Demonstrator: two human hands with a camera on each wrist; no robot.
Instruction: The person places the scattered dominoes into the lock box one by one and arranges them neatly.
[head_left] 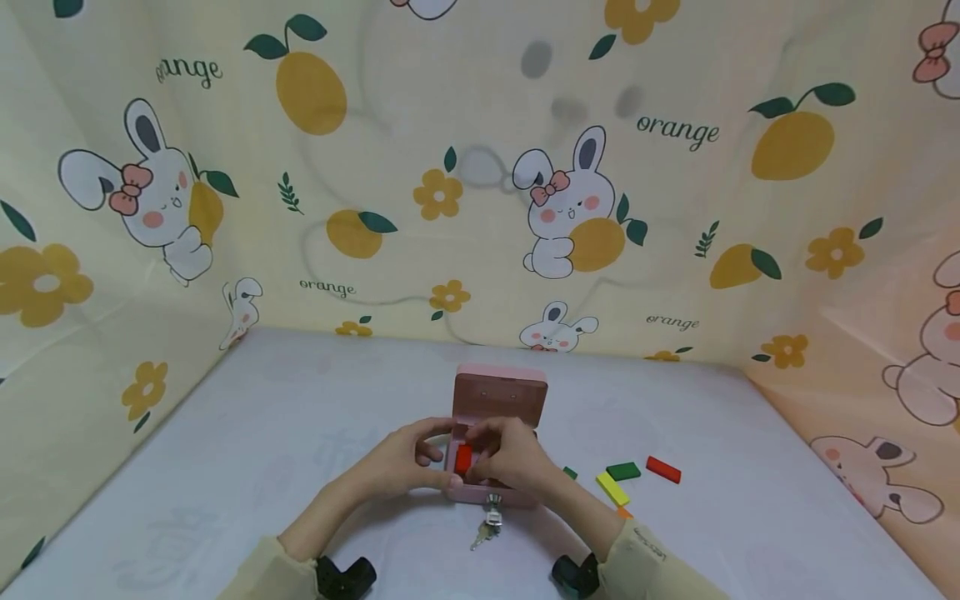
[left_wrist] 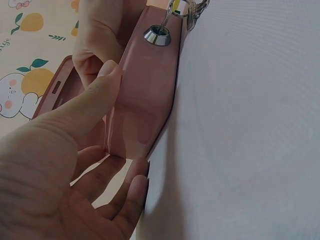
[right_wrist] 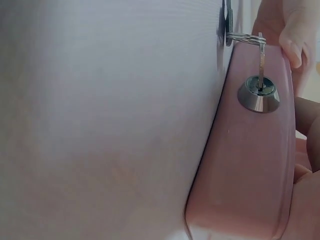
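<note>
Pink box [head_left: 513, 497] sits on the table, between the two hands, lid [head_left: 499, 396] tipped up and back so its inside faces the person. That leaves the top clear for reaching in.

Left hand [head_left: 401, 457] is bent round the box's left end: thumb on the front rim, fingers along the side. Probably there to steady the box, which looks light.

Right hand [head_left: 512, 454] is over and partly inside the box, fingers bent down. Can't tell if it pinches anything; its fingertips are hidden. A red block [head_left: 463, 459] is in the box, just beside those fingers, on the left-hand side.

Key [right_wrist: 261, 62] is in the lock [right_wrist: 259, 95] on the front wall, ring [right_wrist: 246, 38] hanging from it, likely parked there to keep it handy.

Loose blocks lie right of the box, presumably for easy right-hand reach: green block [head_left: 623, 472], yellow block [head_left: 613, 489], red one [head_left: 663, 469] farthest out, plus a bit of orange [head_left: 624, 512] by the right forearm.

Table [head_left: 225, 467] has a pale, whitish cover with faint marks. Printed cloth [head_left: 420, 100] walls the back and both sides: rabbits, oranges, flowers.
</note>
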